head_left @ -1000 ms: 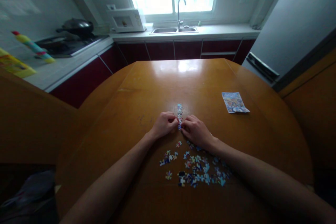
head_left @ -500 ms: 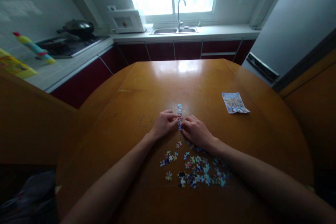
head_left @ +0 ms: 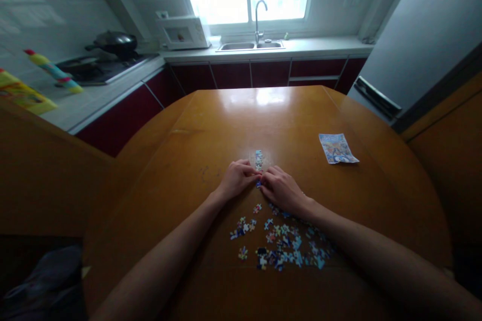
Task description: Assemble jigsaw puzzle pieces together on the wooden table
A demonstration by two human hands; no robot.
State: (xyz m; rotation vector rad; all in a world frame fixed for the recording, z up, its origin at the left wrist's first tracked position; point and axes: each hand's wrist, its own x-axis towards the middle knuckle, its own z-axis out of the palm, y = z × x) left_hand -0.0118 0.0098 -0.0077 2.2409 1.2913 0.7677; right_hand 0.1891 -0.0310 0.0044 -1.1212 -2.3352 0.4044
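Puzzle strip (head_left: 258, 158): a narrow column of joined pieces on the table (head_left: 203, 115), running away from the person between the hands; far part and blue near end visible, the section between covered by fingertips
Left hand (head_left: 238, 178): at the left edge of the strip, thumb and forefinger drawn close together over it; whether a piece is pinched cannot be told
Right hand (head_left: 280, 185): at the right edge, fingers curled and narrow, tips meeting the left fingertips over the strip; grip on a piece cannot be told
Loose pieces (head_left: 296, 244): scattered nearer the person, partly beneath the right forearm
Picture sheet (head_left: 338, 149): flat on the table, to the right, well apart from the hands
Joint step: judged to be aligning or pressing a joint near the strip's near end
Joint requirement: the next move appears to call for steadying both edges and seating the joint flush, without bending the column
Change from preceding frame: left forefinger lowered along the strip to the right fingertips, covering a section previously exposed; loose pieces and sheet unchanged in layout
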